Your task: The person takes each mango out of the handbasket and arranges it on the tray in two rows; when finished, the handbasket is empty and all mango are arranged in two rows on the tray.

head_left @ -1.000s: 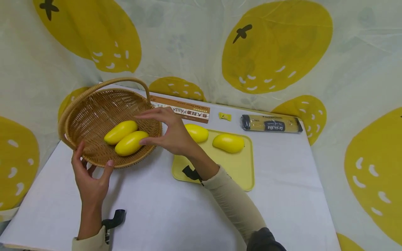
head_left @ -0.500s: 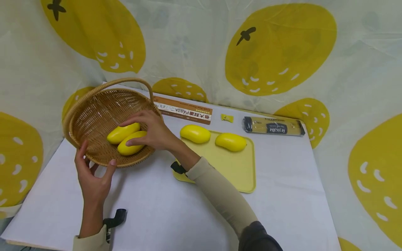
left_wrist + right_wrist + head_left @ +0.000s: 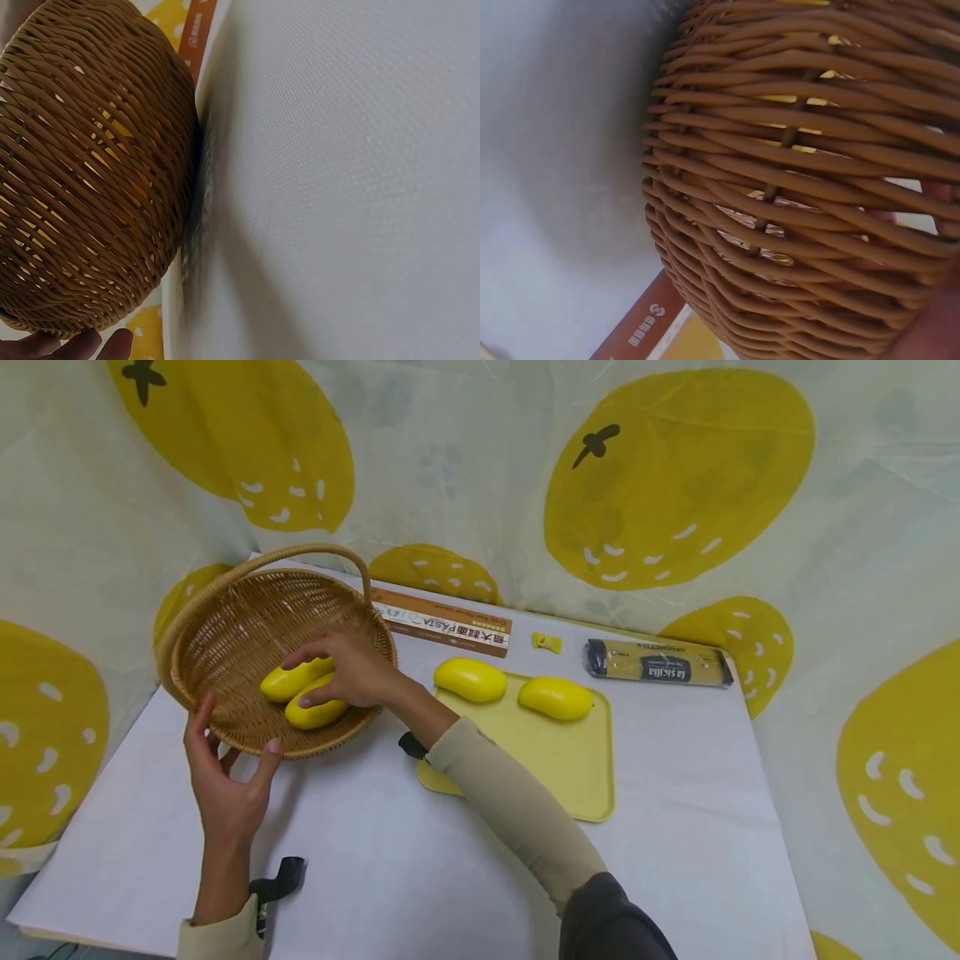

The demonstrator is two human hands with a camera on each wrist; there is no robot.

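Observation:
In the head view, a wicker basket point(image 3: 213, 627) with an arched handle is tilted toward me at the left. My left hand point(image 3: 228, 793) grips its near rim, thumb and fingers apart along the edge. Inside lie two yellow mangoes, a farther mango point(image 3: 277, 685) and a nearer mango point(image 3: 303, 719), side by side. Over them reaches my right hand point(image 3: 356, 667), its thumb across the nearer one and its fingers spread over the farther one. Woven wall fills much of both wrist views; left fingertips point(image 3: 82, 345) show beneath the basket in the left wrist view.
A yellow tray point(image 3: 555, 777) bears a left mango point(image 3: 470, 680) and a right mango point(image 3: 556, 698). Behind it lie a pasta box point(image 3: 450, 625), a small yellow packet point(image 3: 547, 642) and a spaghetti pack point(image 3: 660, 662). A patterned curtain point(image 3: 465, 460) hangs along the table's back.
My right hand has moved left and down into the basket, over the two mangoes. The left hand keeps its grip on the rim. The whole head view has shifted slightly.

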